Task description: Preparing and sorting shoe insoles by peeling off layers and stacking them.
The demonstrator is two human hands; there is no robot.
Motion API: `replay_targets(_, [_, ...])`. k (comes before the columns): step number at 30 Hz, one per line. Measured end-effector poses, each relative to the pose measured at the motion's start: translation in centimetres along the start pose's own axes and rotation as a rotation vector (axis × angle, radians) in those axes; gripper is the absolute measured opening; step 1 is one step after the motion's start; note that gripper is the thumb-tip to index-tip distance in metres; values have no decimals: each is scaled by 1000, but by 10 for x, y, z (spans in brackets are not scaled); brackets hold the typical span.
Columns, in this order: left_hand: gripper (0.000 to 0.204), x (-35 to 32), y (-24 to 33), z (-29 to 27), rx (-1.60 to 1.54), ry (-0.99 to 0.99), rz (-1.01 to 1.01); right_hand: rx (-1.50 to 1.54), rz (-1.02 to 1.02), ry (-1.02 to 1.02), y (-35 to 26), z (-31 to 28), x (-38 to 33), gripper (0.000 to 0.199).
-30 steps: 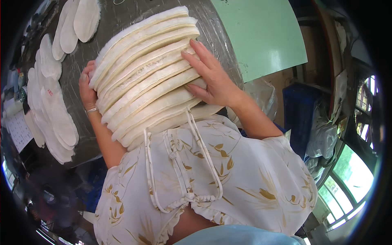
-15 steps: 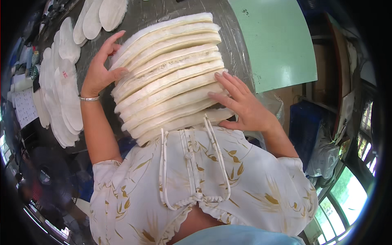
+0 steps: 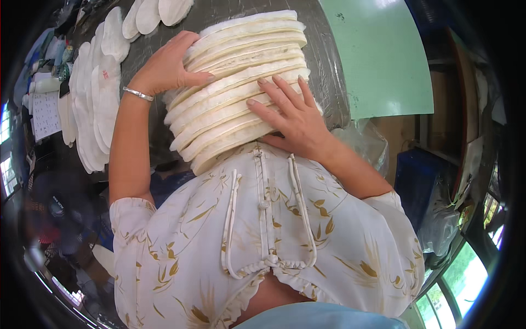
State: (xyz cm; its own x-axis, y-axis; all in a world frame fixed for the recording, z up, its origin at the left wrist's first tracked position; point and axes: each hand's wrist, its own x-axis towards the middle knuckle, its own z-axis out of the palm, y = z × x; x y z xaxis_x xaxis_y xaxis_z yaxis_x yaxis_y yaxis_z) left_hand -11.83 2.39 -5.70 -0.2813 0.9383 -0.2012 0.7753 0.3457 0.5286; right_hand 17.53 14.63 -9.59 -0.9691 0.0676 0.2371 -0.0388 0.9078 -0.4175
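Note:
A row of several cream-white fleece insoles (image 3: 241,82) stands on edge, packed face to face, between my hands, with its near end against my blouse. My left hand (image 3: 170,66) grips the far left side of the row, thumb laid over the edges and fingertips hidden behind the far insoles. Over the near right part lies my right hand (image 3: 296,118), its fingers spread across the upper edges. Its thumb is tucked behind the nearest insole, so the hand clasps that end of the row.
More white insoles (image 3: 104,88) lie overlapped along the left of the dark, plastic-covered table (image 3: 150,109), and a few others (image 3: 148,15) at the far left. A pale green board (image 3: 383,60) is at the far right. Below it are a blue bin (image 3: 413,181) and clear plastic bags (image 3: 441,230).
The row has been pressed tighter, its gaps narrower. My left hand has moved right and inward on it, while my right hand has slid left over the near edges.

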Motion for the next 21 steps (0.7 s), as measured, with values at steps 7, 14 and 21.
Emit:
replay_targets(7, [78,24,-49,2,-71,-7,-59,-48,-32,187,11,47,42,55])
replay_targets(14, [94,50,-38,0,146,-59,-21,-172,76,274,12,58,65,52])
replay_targets(21, [111,31,-30,17,186,17,35,-134,94,158,23,38,84,80])
